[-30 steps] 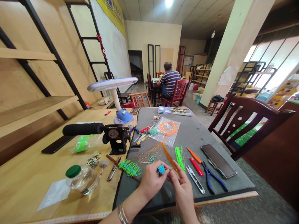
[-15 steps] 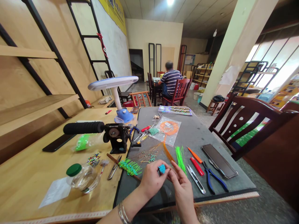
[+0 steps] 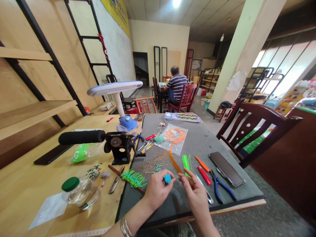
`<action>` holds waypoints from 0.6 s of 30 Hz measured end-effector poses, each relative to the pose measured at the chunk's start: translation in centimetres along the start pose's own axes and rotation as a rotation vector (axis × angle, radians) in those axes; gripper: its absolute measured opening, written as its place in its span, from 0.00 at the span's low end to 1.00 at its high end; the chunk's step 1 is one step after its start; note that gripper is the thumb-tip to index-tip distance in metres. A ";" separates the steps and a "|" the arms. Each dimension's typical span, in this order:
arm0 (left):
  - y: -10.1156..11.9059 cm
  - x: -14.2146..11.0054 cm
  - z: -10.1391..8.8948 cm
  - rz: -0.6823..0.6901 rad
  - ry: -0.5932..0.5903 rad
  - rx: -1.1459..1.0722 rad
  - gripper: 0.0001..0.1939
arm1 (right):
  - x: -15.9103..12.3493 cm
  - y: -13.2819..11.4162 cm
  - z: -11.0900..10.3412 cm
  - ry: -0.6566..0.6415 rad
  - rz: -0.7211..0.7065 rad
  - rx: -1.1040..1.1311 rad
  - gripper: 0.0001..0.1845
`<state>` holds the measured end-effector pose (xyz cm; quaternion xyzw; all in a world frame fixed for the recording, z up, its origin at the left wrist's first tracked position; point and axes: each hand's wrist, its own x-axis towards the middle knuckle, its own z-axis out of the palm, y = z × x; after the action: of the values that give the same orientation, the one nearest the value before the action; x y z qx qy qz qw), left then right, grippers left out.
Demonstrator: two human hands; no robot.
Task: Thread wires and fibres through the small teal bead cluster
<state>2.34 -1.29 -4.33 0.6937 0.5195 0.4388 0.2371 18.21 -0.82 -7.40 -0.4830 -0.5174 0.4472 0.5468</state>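
Observation:
My left hand (image 3: 156, 189) is closed around a small bright-blue beaded cluster (image 3: 167, 178), its bumpy face turned up. From it a short, thin greenish stem (image 3: 176, 177) points right. Just beyond that tip is my right hand (image 3: 198, 194), fingers apart and slightly bent, with no object visible in them. A bundle of fine orange strands (image 3: 174, 162) lies behind the hands, with bright green strands (image 3: 186, 164) beside it. Left of my hands, a brown stick carries green and turquoise tufts (image 3: 134, 178). Scissors-like snips (image 3: 209, 196) are partly covered by my right hand.
Blue-handled pliers (image 3: 223, 187), a red tool (image 3: 204, 175), an orange tool (image 3: 201, 163) and a phone (image 3: 227, 168) lie at right. A hand-cranked winder (image 3: 119, 148), a lamp (image 3: 127, 122) and a green-lidded jar (image 3: 82, 194) stand left. A person (image 3: 178, 86) sits farther back.
My right hand has drawn away to the right from the left, and its fingers have parted. The blue cluster stays in my left hand. The whole view has shifted slightly.

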 end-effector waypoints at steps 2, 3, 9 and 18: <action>0.0 0.1 -0.3 -0.012 -0.001 0.014 0.05 | 1.4 -0.6 -2.3 0.104 -0.127 -0.428 0.17; 0.0 0.2 -0.4 -0.013 -0.002 0.018 0.05 | 2.1 -0.8 -3.5 0.135 -0.174 -0.654 0.15; 0.1 0.5 -0.7 0.006 0.003 0.023 0.05 | 5.1 -0.3 -6.8 0.037 -0.203 -1.474 0.09; 0.3 1.3 -1.3 0.016 0.012 -0.030 0.05 | 4.0 -0.3 -4.3 0.106 -0.090 -0.565 0.09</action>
<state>1.52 -0.36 -2.97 0.6917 0.5085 0.4527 0.2410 22.75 2.81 -6.55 -0.6153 -0.6130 0.2348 0.4363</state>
